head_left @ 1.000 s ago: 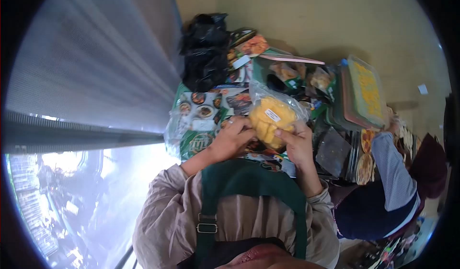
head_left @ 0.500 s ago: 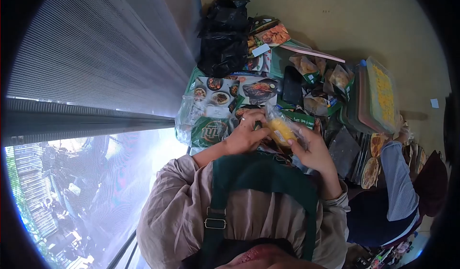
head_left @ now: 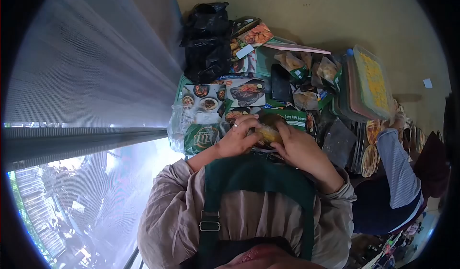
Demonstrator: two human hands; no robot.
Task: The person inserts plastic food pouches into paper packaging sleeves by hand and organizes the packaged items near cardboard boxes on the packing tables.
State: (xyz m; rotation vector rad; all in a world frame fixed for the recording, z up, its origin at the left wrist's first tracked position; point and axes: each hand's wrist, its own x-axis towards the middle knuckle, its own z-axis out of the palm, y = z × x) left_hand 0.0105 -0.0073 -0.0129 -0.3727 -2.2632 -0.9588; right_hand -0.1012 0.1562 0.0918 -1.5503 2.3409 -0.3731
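Low in front of my chest, both hands hold a small see-through plastic bag of something yellow [head_left: 271, 134]; its exact kind I cannot make out. My left hand [head_left: 241, 137] pinches the bag's left end, a ring on one finger. From the other side, my right hand [head_left: 294, 146] grips it with thumb and fingers, covering part of the yellow contents. Beneath lies a spread of food-photo packaging, with a green printed packet [head_left: 293, 118] just beyond my fingers. Left of my left hand is a green package with white and orange lettering [head_left: 201, 137].
A black plastic bag [head_left: 206, 53] sits at the back left. A dark phone-like slab [head_left: 281, 83] lies near bagged snacks [head_left: 291, 64]. Lidded containers [head_left: 371, 84] stand at right, one with yellow pieces. Another person's sleeve [head_left: 396, 168] reaches in there. A mesh curtain [head_left: 96, 67] hangs left.
The yellow bag has turned and lowered between my hands, so less of it shows. My right hand has shifted left over it. The whole view has moved slightly.
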